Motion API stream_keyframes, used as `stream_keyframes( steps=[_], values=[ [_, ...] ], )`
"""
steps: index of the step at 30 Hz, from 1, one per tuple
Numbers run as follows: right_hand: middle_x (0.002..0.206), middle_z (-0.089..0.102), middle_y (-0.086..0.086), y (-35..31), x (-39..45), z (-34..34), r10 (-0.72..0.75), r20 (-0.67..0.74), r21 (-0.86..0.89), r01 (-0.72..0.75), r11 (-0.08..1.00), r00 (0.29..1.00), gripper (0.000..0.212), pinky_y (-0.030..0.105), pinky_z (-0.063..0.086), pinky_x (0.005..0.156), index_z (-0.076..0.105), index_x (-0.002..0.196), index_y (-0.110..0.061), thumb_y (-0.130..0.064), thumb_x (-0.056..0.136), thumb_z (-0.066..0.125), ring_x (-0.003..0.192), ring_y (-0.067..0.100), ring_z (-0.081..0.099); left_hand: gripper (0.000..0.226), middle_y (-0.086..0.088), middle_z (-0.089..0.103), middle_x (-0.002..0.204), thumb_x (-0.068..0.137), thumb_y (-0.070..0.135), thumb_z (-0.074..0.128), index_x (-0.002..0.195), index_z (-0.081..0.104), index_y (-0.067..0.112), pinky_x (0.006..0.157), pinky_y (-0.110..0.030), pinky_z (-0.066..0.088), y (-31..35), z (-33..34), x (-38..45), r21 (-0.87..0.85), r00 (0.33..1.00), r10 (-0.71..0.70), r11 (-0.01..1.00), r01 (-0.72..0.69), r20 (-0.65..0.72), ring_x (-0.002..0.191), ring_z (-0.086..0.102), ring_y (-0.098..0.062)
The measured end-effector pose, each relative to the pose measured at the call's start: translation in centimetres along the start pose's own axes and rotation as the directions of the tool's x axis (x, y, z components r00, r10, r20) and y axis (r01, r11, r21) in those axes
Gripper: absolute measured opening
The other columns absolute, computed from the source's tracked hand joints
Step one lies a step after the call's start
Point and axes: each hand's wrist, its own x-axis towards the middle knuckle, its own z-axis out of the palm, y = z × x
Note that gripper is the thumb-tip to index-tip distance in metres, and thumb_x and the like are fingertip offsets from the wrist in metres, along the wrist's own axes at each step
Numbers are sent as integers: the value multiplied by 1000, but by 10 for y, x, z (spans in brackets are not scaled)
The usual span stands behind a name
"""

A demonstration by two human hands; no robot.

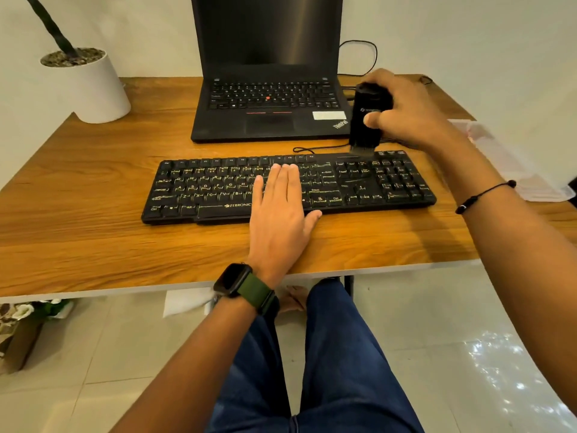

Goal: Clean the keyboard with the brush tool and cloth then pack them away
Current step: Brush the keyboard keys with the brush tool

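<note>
Keyboard [359, 185] on desk, brushing at its far right edge.
Right hand [402, 112] grasps brush tool [368, 120], bristles down; left hand [282, 207] flat, fingers released, mid-keyboard.

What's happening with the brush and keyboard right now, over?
Left hand flat on keyboard, steadying it. Right hand grips brush tool, bristles at keyboard's top edge. Cloth not seen. Nothing blocking.
</note>
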Motion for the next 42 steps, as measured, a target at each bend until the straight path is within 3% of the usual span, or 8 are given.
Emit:
stream_keyframes(
  steps=[4, 9, 13, 21, 25, 29, 35, 42],
  values=[
    [125, 55, 7, 12, -13, 6, 58, -10, 8, -58, 998, 998, 51, 41, 43, 97, 46, 127, -29, -9, 82, 60, 118, 28, 47, 76, -18, 30, 149, 89, 40, 55, 144, 22, -1, 114, -40, 3, 0, 2, 0, 15, 1000, -2, 1000, 2, 2, 141, 21, -30],
    [116, 53, -2, -4, -17, 18, -17, -2, 84, 17, 996, 1000, 49, 30, 43, 89, 46, 128, -25, -7, 84, 59, 105, 14, 46, 75, -17, 27, 150, 90, 40, 53, 144, 20, 0, 115, -37, 2, -1, 1, -1, -14, 1000, -24, 1000, 24, 6, 142, 18, -29],
    [109, 49, -8, -14, -14, 23, -25, 7, 257, 23, 966, 1000, 49, 42, 51, 91, 48, 125, -23, -2, 82, 60, 107, 17, 51, 75, -16, 29, 149, 89, 39, 54, 144, 21, 0, 115, -37, 4, -1, 0, -2, -37, 999, -48, 998, 48, 10, 142, 19, -29],
    [121, 54, 1, 13, -13, 6, 37, -6, 157, -35, 987, 999, 53, 47, 47, 96, 49, 125, -29, -3, 81, 61, 115, 24, 47, 75, -14, 27, 150, 90, 40, 53, 145, 18, 1, 116, -37, 5, -1, -1, -2, -65, 997, -74, 995, 76, 30, 142, 17, -27],
    [125, 52, 3, 15, -14, -2, 92, -40, 251, -79, 965, 995, 54, 48, 50, 93, 49, 126, -26, 2, 81, 60, 113, 21, 50, 75, -13, 23, 152, 91, 41, 50, 146, 15, 2, 116, -36, 3, -2, -2, -2, -67, 997, -72, 995, 74, 34, 143, 13, -26],
    [115, 50, -6, 2, -17, 12, -13, 49, 175, 4, 985, 999, 51, 44, 51, 90, 48, 126, -25, -1, 82, 59, 108, 16, 48, 75, -14, 23, 152, 91, 40, 51, 146, 16, 2, 116, -35, 3, -1, -3, -2, -75, 996, -82, 994, 85, 44, 143, 13, -26],
    [117, 50, -3, -15, -12, 28, -65, 79, 308, 38, 950, 995, 49, 41, 58, 78, 48, 123, -28, 0, 83, 58, 111, 23, 52, 75, -12, 22, 153, 92, 41, 50, 146, 14, 3, 116, -35, 3, -1, -2, -2, -76, 995, -85, 993, 89, 55, 143, 12, -25],
    [119, 50, -1, 8, -11, 12, 25, 53, 168, -34, 985, 998, 52, 46, 51, 91, 46, 128, -27, -1, 83, 59, 108, 18, 47, 75, -15, 28, 150, 91, 40, 52, 145, 19, 1, 116, -38, 8, -2, -1, -4, -56, 995, -81, 995, 84, 53, 142, 18, -28]
  ],
)
